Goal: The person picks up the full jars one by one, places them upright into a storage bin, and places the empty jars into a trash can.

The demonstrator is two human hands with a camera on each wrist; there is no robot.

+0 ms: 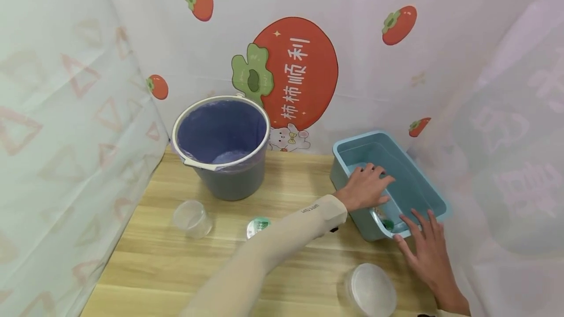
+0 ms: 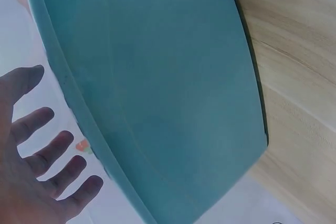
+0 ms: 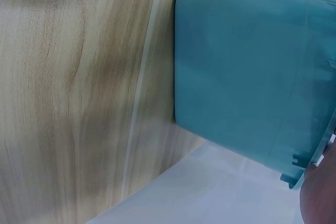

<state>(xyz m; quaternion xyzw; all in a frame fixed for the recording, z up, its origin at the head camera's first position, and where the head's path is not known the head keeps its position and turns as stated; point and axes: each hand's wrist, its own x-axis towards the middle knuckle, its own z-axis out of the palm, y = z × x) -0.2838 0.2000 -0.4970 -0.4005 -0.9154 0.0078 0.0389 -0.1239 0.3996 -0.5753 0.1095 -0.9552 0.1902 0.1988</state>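
A blue-green plastic bin [image 1: 414,170] stands at the right of the table. My left hand [image 1: 364,187] hangs over its left side, fingers spread and loosely bent, holding nothing that shows. In the left wrist view the same hand [image 2: 39,156] is apart from the bin's rim [image 2: 79,108]. My right hand [image 1: 425,248] is at the near right corner, its fingers reaching over the rim. A fingertip [image 3: 320,187] lies close against the rim in the right wrist view. Inside the near end sits a small green item [image 1: 387,224], partly hidden, its kind unclear.
A grey bucket [image 1: 231,180] with a purple liner stands at the back left. In front of it are a clear plastic cup [image 1: 193,219] and a round green-and-white lid-like piece [image 1: 259,226]. A round translucent container [image 1: 372,290] stands near the front. Printed cloth encloses the table.
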